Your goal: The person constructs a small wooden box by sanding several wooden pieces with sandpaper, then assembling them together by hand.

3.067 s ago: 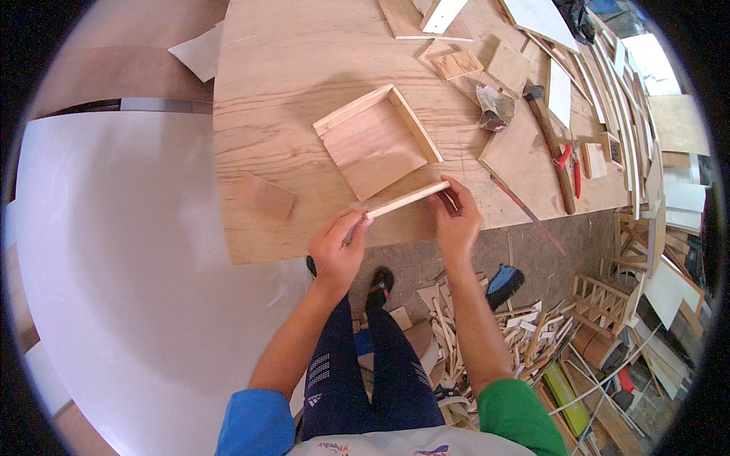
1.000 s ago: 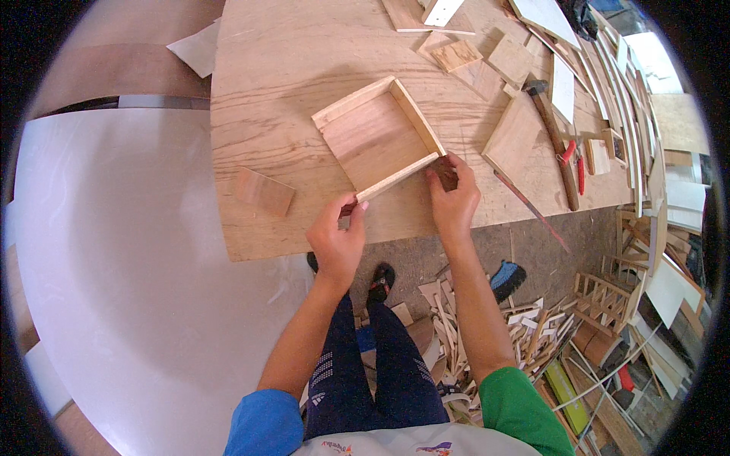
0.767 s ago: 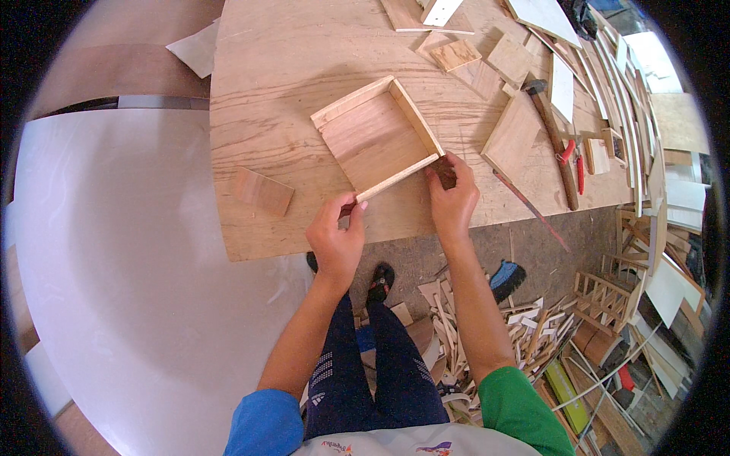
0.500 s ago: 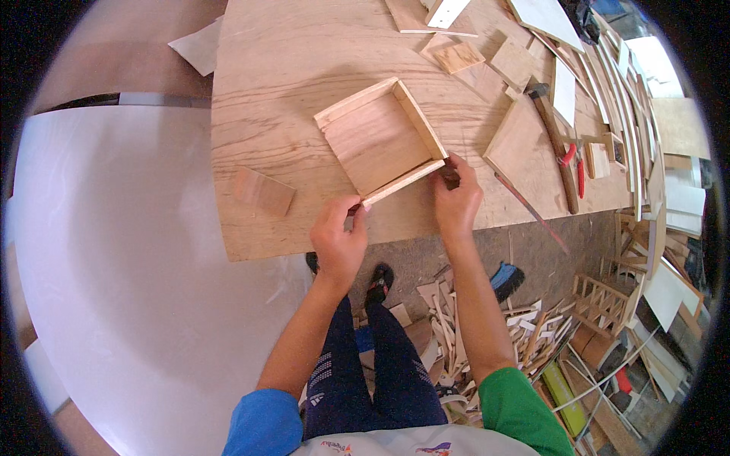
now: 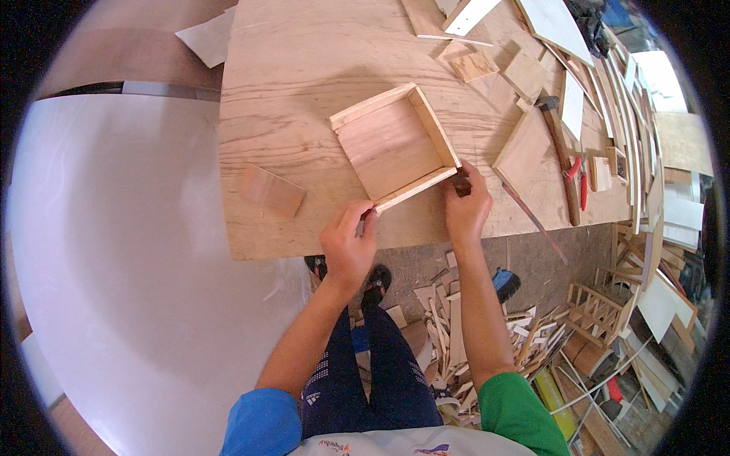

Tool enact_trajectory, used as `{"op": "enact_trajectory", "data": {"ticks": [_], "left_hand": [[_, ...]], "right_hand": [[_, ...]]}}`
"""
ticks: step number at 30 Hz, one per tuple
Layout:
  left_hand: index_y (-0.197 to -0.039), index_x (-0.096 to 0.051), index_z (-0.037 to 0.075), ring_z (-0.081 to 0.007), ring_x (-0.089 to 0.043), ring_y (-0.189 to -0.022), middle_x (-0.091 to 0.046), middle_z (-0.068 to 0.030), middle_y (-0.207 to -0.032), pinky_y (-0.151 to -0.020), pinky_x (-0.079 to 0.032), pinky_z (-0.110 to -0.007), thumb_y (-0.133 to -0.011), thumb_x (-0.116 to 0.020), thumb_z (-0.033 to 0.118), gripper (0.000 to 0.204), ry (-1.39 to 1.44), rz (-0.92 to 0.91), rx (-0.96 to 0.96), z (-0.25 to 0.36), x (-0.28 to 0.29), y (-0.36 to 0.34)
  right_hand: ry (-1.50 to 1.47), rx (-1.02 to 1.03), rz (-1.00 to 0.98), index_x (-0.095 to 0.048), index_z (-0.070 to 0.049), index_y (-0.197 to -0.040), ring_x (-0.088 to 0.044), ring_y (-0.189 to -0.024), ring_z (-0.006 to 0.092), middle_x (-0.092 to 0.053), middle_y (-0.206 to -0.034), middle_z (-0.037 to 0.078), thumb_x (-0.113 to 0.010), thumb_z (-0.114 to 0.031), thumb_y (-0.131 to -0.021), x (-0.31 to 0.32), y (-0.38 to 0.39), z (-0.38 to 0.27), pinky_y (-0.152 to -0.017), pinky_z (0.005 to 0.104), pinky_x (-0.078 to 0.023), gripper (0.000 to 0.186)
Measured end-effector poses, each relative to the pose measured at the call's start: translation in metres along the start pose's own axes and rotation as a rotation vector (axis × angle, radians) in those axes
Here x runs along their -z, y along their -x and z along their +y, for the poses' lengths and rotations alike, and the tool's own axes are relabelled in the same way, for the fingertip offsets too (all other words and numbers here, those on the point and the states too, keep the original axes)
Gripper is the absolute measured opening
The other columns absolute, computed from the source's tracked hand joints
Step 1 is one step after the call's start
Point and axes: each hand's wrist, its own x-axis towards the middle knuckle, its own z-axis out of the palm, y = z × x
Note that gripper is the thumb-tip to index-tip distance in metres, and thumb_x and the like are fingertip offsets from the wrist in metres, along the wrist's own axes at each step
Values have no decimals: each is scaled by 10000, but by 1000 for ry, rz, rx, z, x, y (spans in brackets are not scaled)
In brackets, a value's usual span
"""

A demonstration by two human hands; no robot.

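Note:
A shallow wooden box (image 5: 389, 148) sits at an angle over the plywood tabletop. Walls show on its far, right and near sides, while its left side has no wall that I can see. My left hand (image 5: 348, 242) pinches the near-left end of the front wooden strip (image 5: 417, 189) between thumb and fingers. At the strip's other end, by the near-right corner, my right hand (image 5: 467, 207) grips with its fingers bent round the wood. Some fingertips are hidden behind the box. Left of it, a small flat wood block (image 5: 272, 190) lies on the tabletop.
On the plywood table (image 5: 281, 83), a hammer (image 5: 560, 163), red-handled pliers (image 5: 579, 178) and wood offcuts (image 5: 525, 74) lie to the right. A large white board (image 5: 144, 258) spans the left. Scrap wood (image 5: 449, 327) and a blue brush (image 5: 505, 285) are on the floor.
The whole view has shifted slightly, so the table and box appear a little farther right. Both hands keep the same hold on the box's near strip.

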Motion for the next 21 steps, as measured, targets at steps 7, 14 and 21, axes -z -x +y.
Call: {"op": "enact_trajectory", "data": {"ticks": [7,14,21], "left_hand": [[-943,-679,22,-206,-696,-771,-691,-124,-858,-696,-545,-298,-771,-767,12,194,11,-18,44,1,0,-1],[-953,-670,19,-208,-697,-784,-693,-129,-867,-715,-546,-304,-769,-770,8,209,14,-18,47,-1,-2,-1],[-943,-673,20,-212,-697,-789,-696,-124,-872,-720,-548,-307,-770,-770,10,199,24,-26,51,2,-4,-3]], "right_hand": [[75,131,66,-650,-12,-1142,-659,-780,183,-694,-915,113,-730,-8,-782,-4,-1,9,-724,315,-520,369],[3,46,41,-658,-22,-1117,-647,-951,343,-650,-1039,187,-738,-21,-766,-4,1,7,-838,398,-516,361],[3,99,67,-666,-23,-1091,-648,-915,342,-651,-1014,182,-737,3,-746,-5,0,12,-797,401,-524,354]]}}
